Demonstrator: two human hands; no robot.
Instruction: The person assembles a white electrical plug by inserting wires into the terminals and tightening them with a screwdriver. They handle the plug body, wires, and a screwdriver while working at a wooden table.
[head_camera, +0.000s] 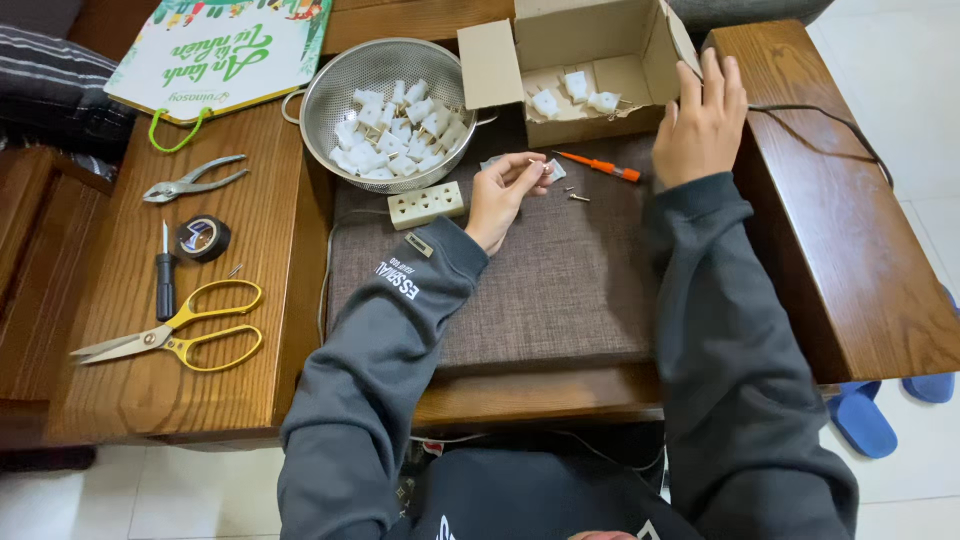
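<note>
The left hand (505, 195) pinches a small white plastic plug part (553, 170) between thumb and fingertips, holding it just above the grey fabric mat (560, 290), close to two loose screws (577, 197) and an orange screwdriver (600, 166), all within easy reach. The right hand (700, 120) grasps nothing: its fingers lie spread against the outer wall of the open cardboard box (600, 50) at the bench's far edge, seemingly steadying it. More white plug parts lie in the box and fill the metal colander (385, 110) beside it. A white socket strip (427, 204) sits just in front of the colander. Pliers (192, 180), black tape (204, 238), a dark screwdriver (165, 275) and yellow scissors (175, 335) lie parked towards the left edge.
</note>
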